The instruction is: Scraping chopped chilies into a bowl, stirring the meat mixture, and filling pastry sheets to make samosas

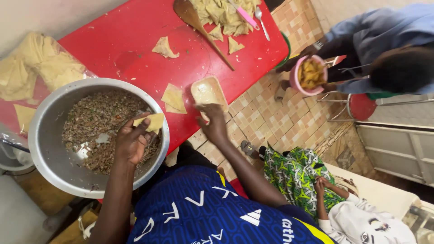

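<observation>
While the left hand [132,142] pinches a folded yellow dough wrapper [150,121] over the big round metal bowl of brown minced filling [49,149], the right hand [214,123] reaches, fingers curled, into a small cream plastic tub [208,91] at the red table's [131,31] edge. More flat dough pieces [174,97] lie between them.

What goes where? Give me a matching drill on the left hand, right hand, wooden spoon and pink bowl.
Things:
1. left hand
2. right hand
3. wooden spoon
4. pink bowl

Places:
A. held by another person, over the tiled floor
B. at the small tub on the table edge
C. over the big metal bowl, holding a pastry piece
D. lying beside the pastry pile

Pairs: 1-C, 2-B, 3-D, 4-A
</observation>
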